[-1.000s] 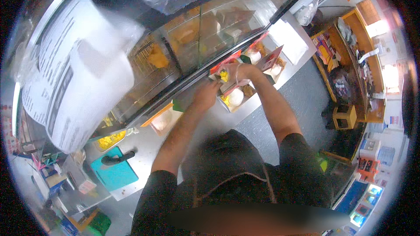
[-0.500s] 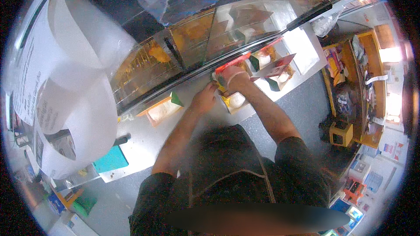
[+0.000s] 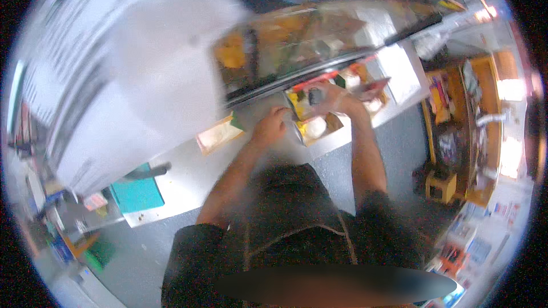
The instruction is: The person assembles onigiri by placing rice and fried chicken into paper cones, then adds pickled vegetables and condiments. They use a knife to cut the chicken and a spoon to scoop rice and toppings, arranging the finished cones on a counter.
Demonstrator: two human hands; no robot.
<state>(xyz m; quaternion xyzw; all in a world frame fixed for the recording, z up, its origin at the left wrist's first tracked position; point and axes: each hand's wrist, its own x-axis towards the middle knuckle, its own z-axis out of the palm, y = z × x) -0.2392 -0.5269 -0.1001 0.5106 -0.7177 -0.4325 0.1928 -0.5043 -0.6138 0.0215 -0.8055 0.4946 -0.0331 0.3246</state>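
Observation:
My left hand [image 3: 269,128] is beside the left edge of an open food box [image 3: 294,100], its fingers bent together at the tips. Whether they pinch anything is too blurred to tell. Over the right part of that box is my right hand [image 3: 341,100], smeared by motion, fingers stretched out and seemingly holding nothing. Yellow pieces and a small dark round thing [image 3: 314,96] show inside the box. On its near side sits a round white item [image 3: 315,128] with yellow bits around it. To the right are more open boxes, one with a raised dark red lid [image 3: 374,88].
Left along the white counter [image 3: 185,185] lie an open box with a pale inside [image 3: 220,135] and a teal board [image 3: 137,193]. A glass-fronted food cabinet [image 3: 297,37] borders the far side. Large white paper [image 3: 165,63] hangs close at upper left. Wooden shelves [image 3: 482,131] stand right.
My right hand has drawn back out of the box and moved right, uncovering its contents. My left hand has hardly moved. The view has shifted, and the hanging paper covers more of it.

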